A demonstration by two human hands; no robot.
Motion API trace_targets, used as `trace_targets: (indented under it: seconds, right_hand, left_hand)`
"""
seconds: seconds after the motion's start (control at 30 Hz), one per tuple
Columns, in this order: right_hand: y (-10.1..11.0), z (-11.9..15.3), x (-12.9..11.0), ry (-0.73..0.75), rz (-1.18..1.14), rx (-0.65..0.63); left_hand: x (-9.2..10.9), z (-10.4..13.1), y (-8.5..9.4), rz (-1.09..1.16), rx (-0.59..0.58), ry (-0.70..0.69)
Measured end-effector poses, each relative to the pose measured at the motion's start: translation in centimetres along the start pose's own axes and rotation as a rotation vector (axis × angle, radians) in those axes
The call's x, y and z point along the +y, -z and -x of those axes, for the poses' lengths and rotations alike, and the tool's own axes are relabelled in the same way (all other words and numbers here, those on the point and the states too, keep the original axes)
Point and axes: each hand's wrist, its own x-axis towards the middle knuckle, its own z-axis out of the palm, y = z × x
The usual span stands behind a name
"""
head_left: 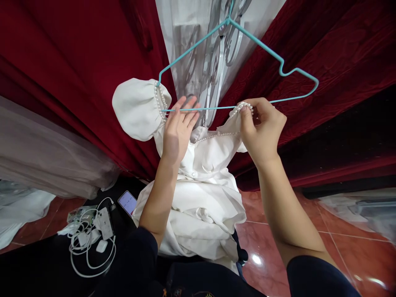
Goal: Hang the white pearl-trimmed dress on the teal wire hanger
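A white dress point(204, 154) with puffed sleeves and pearl trim hangs partly on a light blue wire hanger point(256, 40). Its left-side puff sleeve point(136, 108) sits over the hanger's left end. My left hand point(181, 128) is at the bottom bar near that sleeve, fingers stretched out and apart. Between the thumb and fingers of my right hand point(261, 128), the pearl-trimmed edge of the other shoulder is pinched beside the bar. The hanger's right end sticks out bare beyond my right hand. Below, the skirt lies bunched over my lap.
Dark red curtains point(77, 62) hang on both sides of a white metal frame point(213, 78). At lower left, a black surface holds a phone point(127, 202), a power strip point(105, 222) and tangled white cables point(83, 243). Reddish floor tiles point(262, 243) show at right.
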Motion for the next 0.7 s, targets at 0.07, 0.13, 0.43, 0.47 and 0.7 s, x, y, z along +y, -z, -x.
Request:
trace_targets:
  seconds: [0.07, 0.13, 0.43, 0.47, 0.7]
  right_hand:
    - [0.0, 0.2, -0.2, -0.005, -0.06, 0.006]
    - [0.1, 0.6, -0.3, -0.01, -0.124, 0.04]
    - [4.7, -1.7, 6.4, -0.3, -0.027, 0.432]
    - [5.3, -2.7, 6.8, -0.306, 0.012, 0.45]
    - [7.1, -8.0, 3.0, -0.289, 0.231, 0.269]
  left_hand:
    - [-0.3, -0.1, -1.0, 0.082, -0.001, -0.073]
    - [-0.4, 0.0, -1.6, 0.06, 0.039, -0.127]
    - [2.2, -0.2, -0.7, -0.006, 0.132, -0.1]
    - [2.5, -0.2, -0.6, 0.006, 0.12, -0.096]
    - [2.7, -0.3, -0.2, 0.045, 0.069, -0.073]
